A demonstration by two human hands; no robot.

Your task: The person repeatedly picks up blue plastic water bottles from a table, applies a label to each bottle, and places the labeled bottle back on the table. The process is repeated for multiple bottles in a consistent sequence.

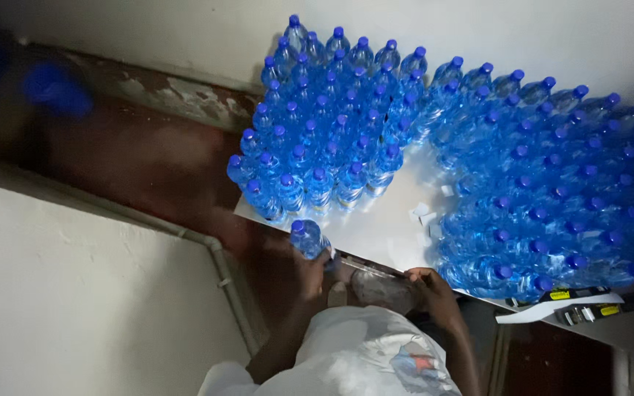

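My left hand grips a clear blue-tinted water bottle with a blue cap, at the near edge of a white table. My right hand is closed on the end of a thin strip that runs toward the bottle. A pale, blurred object lies between the two hands; I cannot tell what it is. Several identical capped bottles stand packed together just beyond the held one.
A larger mass of the same bottles fills the table's right side. Small white paper pieces lie on the bare patch. A white and black hand tool rests at the near right edge. A white wall, a pipe and a red-brown floor lie left.
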